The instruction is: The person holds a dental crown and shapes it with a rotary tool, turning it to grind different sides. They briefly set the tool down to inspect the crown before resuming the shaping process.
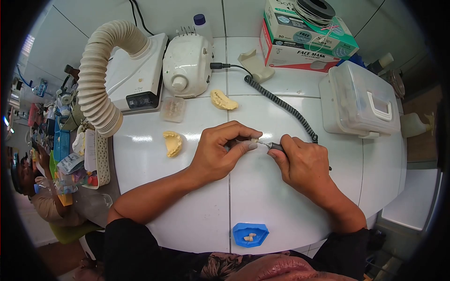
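Near the middle of the white table, my left hand (224, 149) pinches a small pale piece (254, 140) between thumb and fingertips. Facing it from the right, my right hand (302, 161) is wrapped round a dark rotary handpiece (276, 147). The thin metal tip of the handpiece points left at the small piece; whether they touch cannot be made out. A coiled black cord (281, 107) runs up from beside my right hand. Yellowish dental casts, one (173, 144) left of my left hand and one (223, 100) above it, lie on the table.
At the back stand a white control unit (187, 65), a ribbed hose (96, 79) on a white box, and mask boxes (304, 42). A lidded plastic case (358, 100) is at right. A blue dish (251, 234) holds small pieces near the front edge. Another person (51, 201) sits far left.
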Demonstrator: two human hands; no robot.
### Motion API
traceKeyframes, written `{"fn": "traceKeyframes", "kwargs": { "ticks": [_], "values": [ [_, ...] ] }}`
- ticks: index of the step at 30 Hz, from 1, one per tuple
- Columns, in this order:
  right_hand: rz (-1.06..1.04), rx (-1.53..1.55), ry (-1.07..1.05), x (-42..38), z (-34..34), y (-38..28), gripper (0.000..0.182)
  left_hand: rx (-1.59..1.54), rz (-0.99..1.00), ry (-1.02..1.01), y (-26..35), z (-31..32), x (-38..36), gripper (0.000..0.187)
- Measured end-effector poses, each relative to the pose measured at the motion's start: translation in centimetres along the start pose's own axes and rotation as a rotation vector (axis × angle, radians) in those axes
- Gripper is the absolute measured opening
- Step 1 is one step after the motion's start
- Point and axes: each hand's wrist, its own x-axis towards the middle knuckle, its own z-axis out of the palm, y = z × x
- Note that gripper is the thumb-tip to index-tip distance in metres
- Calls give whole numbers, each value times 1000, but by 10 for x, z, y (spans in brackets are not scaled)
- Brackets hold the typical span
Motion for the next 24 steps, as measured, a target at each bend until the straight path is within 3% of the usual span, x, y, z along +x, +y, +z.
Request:
{"fn": "traceKeyframes", "kwargs": {
  "ticks": [9, 18, 24],
  "values": [
    [32, 67, 12, 0, 1, 2, 42, -55, -170, -9, 8, -2, 0, 22],
    [4, 59, 42, -1, 1, 2, 41, -219, -122, 19, -2, 3, 0, 24],
    [5, 54, 37, 0, 1, 2, 42, -198, -217, 22, 8, 1, 1, 19]
  ]
}}
